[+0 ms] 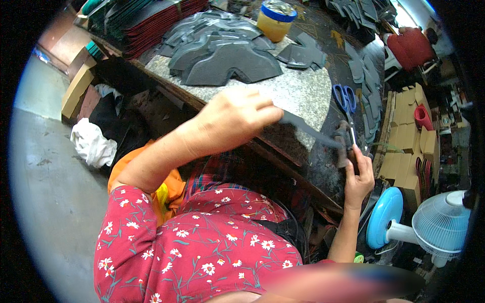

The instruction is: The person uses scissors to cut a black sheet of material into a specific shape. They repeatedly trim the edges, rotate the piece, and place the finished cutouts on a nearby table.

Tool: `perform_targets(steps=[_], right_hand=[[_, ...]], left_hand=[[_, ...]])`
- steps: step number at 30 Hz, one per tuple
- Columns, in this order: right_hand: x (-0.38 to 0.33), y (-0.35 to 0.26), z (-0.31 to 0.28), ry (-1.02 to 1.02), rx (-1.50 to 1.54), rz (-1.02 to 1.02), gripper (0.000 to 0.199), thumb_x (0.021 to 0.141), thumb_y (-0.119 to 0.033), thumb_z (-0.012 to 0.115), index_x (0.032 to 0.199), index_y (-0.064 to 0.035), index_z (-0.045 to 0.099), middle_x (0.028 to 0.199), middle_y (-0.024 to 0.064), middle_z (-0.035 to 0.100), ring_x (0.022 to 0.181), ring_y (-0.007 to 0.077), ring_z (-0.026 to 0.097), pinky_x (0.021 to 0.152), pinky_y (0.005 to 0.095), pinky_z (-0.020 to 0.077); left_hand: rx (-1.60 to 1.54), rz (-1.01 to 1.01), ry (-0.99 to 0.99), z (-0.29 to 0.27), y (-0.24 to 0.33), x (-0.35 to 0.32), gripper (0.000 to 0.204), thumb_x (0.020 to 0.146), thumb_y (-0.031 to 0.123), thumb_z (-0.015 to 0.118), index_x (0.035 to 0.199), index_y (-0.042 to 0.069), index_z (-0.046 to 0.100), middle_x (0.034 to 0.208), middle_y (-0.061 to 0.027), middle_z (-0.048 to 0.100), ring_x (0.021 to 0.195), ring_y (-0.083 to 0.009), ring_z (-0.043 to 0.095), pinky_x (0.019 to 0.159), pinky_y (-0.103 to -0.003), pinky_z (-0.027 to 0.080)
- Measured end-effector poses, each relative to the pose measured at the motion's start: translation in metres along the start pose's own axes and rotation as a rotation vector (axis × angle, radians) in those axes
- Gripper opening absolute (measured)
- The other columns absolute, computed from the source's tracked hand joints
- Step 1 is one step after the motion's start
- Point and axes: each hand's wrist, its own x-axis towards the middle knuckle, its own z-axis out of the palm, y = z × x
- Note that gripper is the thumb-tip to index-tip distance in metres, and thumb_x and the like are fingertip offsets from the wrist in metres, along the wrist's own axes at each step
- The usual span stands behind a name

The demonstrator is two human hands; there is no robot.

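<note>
Between the two hands, over the near edge of the counter [326, 171], a narrow dark grey strip [309, 131] slants down toward the right. The left hand [240, 115] has its fingers clamped together on one end; the strip runs nearly straight, so it seems held out to keep it from sagging. Its other end meets a dark, worn object [342, 146] beside the right hand [359, 179], whose fingers are curled in close; exactly what they clamp I cannot tell. Scissors [345, 98] with blue loop handles lie just beyond, seemingly placed for easy reach. Behind the strip, a speckled, stone-like slab [305, 98] bears overlapping grey pieces [230, 63], matt, flat and arched, apparently layered to save room. Farther back stands a yellowish tub [274, 25] with a blue rim.
</note>
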Motion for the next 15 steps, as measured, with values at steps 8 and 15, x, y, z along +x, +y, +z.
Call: perform_targets(steps=[8,15], right_hand=[[0.0,-0.001,0.005,-0.071,-0.174,-0.182,0.046,0.068,-0.01,0.073,0.112,-0.0167,0.064,0.093,0.0053,0.057,0.087,0.0255,0.054,0.078,0.0382,0.0438],[-0.001,-0.004,0.008,-0.062,-0.183,-0.193,0.047,0.068,-0.012,0.073,0.114,-0.0176,0.063,0.092,0.0046,0.056,0.085,0.0247,0.055,0.074,0.0379,0.0435]], left_hand=[[-0.43,-0.246,0.4,0.02,-0.054,0.094,0.039,0.084,0.006,0.056,0.122,0.003,0.046,0.102,-0.0204,0.06,0.094,-0.0313,0.06,0.083,-0.036,0.046],[0.377,-0.373,-0.06,0.059,-0.083,0.125,0.054,0.079,0.019,0.068,0.124,-0.002,0.047,0.115,-0.0238,0.053,0.109,-0.0335,0.053,0.087,-0.04,0.047]])
